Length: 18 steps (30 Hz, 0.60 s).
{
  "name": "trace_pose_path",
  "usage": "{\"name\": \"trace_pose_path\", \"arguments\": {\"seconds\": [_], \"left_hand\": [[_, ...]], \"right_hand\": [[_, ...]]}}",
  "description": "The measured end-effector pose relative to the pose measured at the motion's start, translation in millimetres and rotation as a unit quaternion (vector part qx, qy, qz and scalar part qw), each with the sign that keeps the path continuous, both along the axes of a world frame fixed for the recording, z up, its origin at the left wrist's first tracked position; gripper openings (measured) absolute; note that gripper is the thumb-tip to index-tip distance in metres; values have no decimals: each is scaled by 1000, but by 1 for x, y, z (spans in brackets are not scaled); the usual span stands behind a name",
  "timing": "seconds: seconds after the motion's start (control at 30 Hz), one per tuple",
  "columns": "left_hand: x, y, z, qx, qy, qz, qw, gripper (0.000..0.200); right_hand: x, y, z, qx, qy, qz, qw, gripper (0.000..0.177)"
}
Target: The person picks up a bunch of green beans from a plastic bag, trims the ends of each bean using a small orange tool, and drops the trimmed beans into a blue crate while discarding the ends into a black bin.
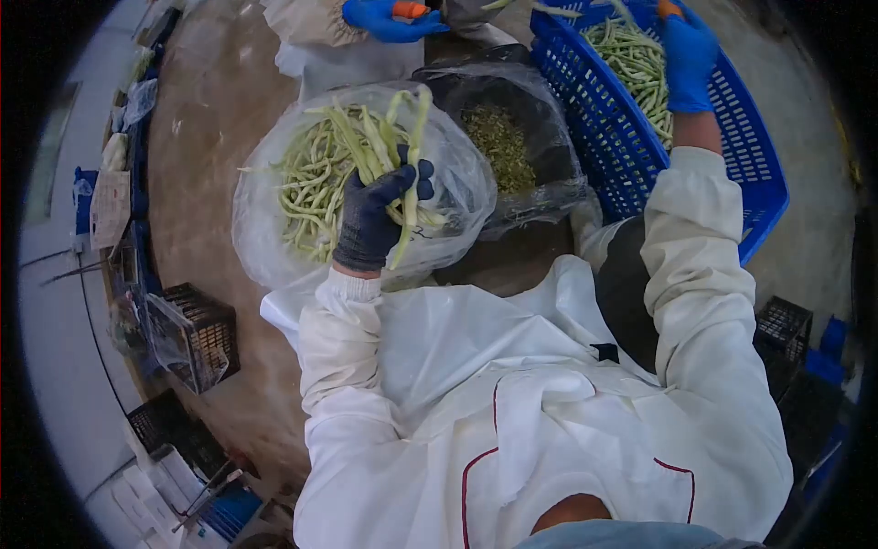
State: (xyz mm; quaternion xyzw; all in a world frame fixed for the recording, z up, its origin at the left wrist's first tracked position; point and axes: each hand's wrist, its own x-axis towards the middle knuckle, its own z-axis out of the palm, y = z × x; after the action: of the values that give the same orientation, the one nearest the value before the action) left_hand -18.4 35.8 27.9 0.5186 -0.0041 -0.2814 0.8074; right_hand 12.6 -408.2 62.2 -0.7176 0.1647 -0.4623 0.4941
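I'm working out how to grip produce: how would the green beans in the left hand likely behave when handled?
The green beans seem fairly stiff, since they jut out past the left hand with little droop. Fanned at different angles, they may slip apart. Being slim, each is probably light.

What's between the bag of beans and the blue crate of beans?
The head view shows a dark, plastic-lined container of small green pieces between the bag and crate.

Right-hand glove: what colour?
The right-hand glove is bright blue, best seen in the head view, the only one.
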Motion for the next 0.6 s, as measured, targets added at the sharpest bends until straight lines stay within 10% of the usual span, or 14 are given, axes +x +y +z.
{"name": "trace_pose_path", "arguments": {"seconds": [0.1, 0.2, 0.27, 0.4, 0.47, 0.6], "left_hand": [[4, 9, -10, 9, 21, 28, 999, 28], [2, 6, -11, -4, 7, 25, 1000, 28], [0, 1, -9, -5, -2, 7, 1000, 28], [-1, -7, -11, -9, 0, -23, 1000, 32], [-3, -11, -7, -30, 6, -39, 999, 36], [-8, -20, -8, -46, 16, -58, 997, 42]], "right_hand": [[-15, 5, 13, 61, 22, 95, 993, 15], [-8, 15, -20, -247, 236, 286, 895, 30], [-24, 75, -19, -350, 449, 178, 803, 33], [-23, 135, -12, -161, 432, 347, 817, 33], [-19, 155, -47, -30, 211, 498, 841, 27], [-35, 195, -20, 51, 339, 530, 776, 28]]}}
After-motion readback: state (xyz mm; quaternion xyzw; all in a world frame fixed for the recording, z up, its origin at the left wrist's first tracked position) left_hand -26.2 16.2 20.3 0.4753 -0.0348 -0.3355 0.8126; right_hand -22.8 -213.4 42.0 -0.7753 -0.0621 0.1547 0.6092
